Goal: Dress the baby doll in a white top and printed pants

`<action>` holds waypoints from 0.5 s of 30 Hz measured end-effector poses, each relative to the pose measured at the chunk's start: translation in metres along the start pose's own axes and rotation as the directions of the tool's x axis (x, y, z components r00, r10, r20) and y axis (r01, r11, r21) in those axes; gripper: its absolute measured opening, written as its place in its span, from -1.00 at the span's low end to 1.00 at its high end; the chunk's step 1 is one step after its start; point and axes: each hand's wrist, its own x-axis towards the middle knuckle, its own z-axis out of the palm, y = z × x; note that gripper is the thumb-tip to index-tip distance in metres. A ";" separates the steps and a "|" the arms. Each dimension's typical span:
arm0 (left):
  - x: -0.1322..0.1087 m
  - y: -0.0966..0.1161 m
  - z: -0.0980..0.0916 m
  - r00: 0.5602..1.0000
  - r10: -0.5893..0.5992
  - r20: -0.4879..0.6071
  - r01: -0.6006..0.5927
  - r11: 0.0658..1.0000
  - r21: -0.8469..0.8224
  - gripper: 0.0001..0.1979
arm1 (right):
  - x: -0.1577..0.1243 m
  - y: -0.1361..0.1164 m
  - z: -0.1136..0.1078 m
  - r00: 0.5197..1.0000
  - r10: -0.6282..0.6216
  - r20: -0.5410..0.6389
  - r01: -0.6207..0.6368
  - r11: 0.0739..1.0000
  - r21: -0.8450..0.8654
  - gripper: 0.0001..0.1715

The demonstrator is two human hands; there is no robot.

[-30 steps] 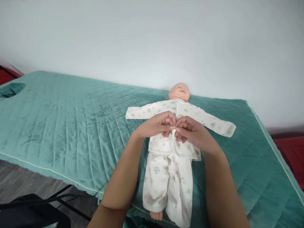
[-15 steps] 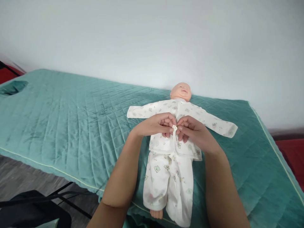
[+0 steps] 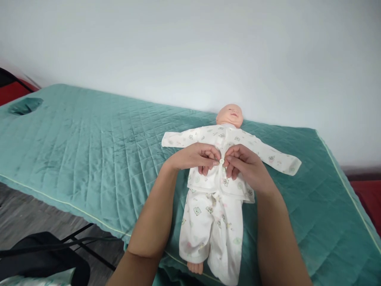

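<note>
A baby doll (image 3: 229, 115) lies on its back in a white printed shirt (image 3: 208, 180) and matching pants (image 3: 196, 222). Both sleeves stretch out sideways, and one foot (image 3: 195, 267) shows below a pant leg. At the shirt's front opening sits a small white button (image 3: 222, 161). My left hand (image 3: 199, 155) pinches the shirt's edge just left of the button. From the right, my right hand (image 3: 242, 162) pinches the other edge of the front, its fingertips close beside the button. The cloth between the fingers is partly hidden.
A green quilted cover (image 3: 98, 147) lies over the bed, with a hole (image 3: 26, 106) near its far left end. Behind stands a white wall (image 3: 178, 51). A black chair (image 3: 38, 254) is at the lower left, and red objects (image 3: 367, 198) show at both sides.
The view has shifted slightly, so the doll appears a little farther right. My fingers have drawn slightly back from the button, which now lies flatter against the shirt's front.
</note>
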 end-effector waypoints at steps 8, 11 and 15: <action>0.001 -0.002 -0.002 1.000 0.022 0.021 -0.022 1.000 0.000 -0.71 | 0.000 0.001 0.002 1.000 -0.002 -0.017 0.002 1.000 -0.015 -0.81; 0.001 -0.003 -0.002 0.999 0.033 0.012 -0.033 0.999 0.002 -0.72 | 0.000 0.002 0.002 1.000 0.001 -0.016 -0.001 1.000 -0.006 -0.81; 0.000 -0.002 -0.002 0.999 0.035 -0.004 -0.035 0.999 -0.003 -0.68 | -0.001 0.003 0.003 0.997 -0.018 -0.073 0.021 0.999 0.040 -0.81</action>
